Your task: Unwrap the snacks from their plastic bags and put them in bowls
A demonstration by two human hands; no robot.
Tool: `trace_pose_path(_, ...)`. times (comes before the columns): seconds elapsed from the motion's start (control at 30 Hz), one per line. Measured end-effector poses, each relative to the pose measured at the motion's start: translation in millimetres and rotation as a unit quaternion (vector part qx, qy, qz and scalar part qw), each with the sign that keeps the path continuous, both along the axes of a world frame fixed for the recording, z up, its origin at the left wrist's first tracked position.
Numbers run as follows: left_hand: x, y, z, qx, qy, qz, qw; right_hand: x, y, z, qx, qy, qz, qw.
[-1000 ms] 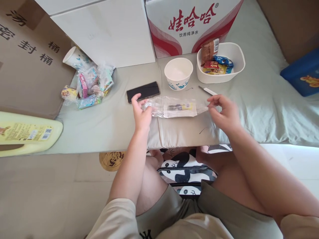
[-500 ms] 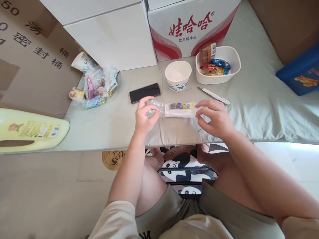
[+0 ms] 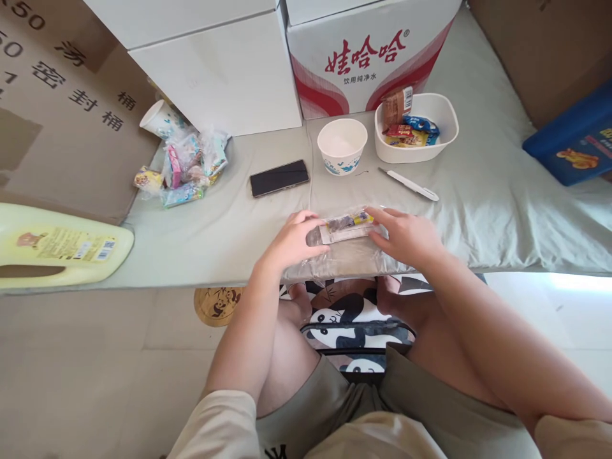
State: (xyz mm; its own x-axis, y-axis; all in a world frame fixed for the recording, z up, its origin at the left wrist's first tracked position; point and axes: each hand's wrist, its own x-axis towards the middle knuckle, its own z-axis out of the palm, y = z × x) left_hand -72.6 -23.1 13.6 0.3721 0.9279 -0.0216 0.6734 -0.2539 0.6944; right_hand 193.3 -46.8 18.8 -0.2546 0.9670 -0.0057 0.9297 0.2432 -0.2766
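Note:
A slim snack packet in clear plastic wrap [image 3: 347,231], with a yellow and dark printed strip, lies crosswise near the front edge of the cloth-covered surface, slightly tilted. My left hand [image 3: 295,241] curves round its left end, thumb on the near side and fingers on the far side. At the right end, my right hand [image 3: 406,234] grips the wrap between fingertips and thumb. Beyond the packet are a black phone [image 3: 280,179], a white paper bowl [image 3: 342,143] with blue print and a white-handled craft knife [image 3: 412,185].
A white tub [image 3: 448,124] of wrapped snacks stands right of the bowl. Bagged snacks [image 3: 184,167] and a tipped paper cup [image 3: 160,119] lie left. Cartons [image 3: 215,89] wall the back. A yellow jug [image 3: 62,248] lies at left; a blue container [image 3: 574,143] is at right.
The packet has come slightly towards me and tilted, its right end a little higher. My left hand has moved nearer and now wraps its end with fingers wider; my right hand reaches further over it.

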Motion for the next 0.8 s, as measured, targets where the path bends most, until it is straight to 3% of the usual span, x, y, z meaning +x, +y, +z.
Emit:
trace_pose_path(0.1,6.8,2.8,-3.5,-0.031,-0.028,0.006,0.999,-7.7,1.1,-2.7,0.044,0.002,0.035,0.998)
trace_pose_path(0.2,13.4,5.2,-5.5,-0.113,-0.139,0.075,0.981,-15.2,3.1,-7.3,0.064,0.009,0.097,0.993)
trace_pose_path(0.27,18.4,6.8,-5.5,-0.193,-0.241,0.135,0.942,-18.6,4.0,-10.7,0.061,0.022,0.115,0.991)
trace_pose_path(0.33,24.0,8.7,-3.7,-0.26,-0.344,0.177,0.885,-20.3,4.4,-13.4,0.058,0.039,0.116,0.991)
trace_pose_path(0.43,31.7,12.7,2.9,-0.329,-0.45,0.183,0.81,-19.0,6.4,-15.9,0.055,0.06,0.105,0.991)
trace_pose_path(0.5,35.1,16.6,7.7,-0.353,-0.474,0.188,0.784,-15.6,10.0,-17.3,0.042,0.095,0.096,0.99)
trace_pose_path(0.63,35.5,28.3,9.1,-0.329,-0.476,0.253,0.776,-4.1,19.0,-19.8,0.007,0.256,0.084,0.963)
trace_pose_path(0.7,33.2,34.4,5.7,-0.278,-0.45,0.301,0.793,2.8,20.2,-20.4,-0.004,0.329,0.047,0.943)
trace_pose_path(0.8,29.1,39.7,0.8,-0.2,-0.391,0.343,0.83,15.1,17.6,-18.9,0.009,0.412,-0.067,0.909)
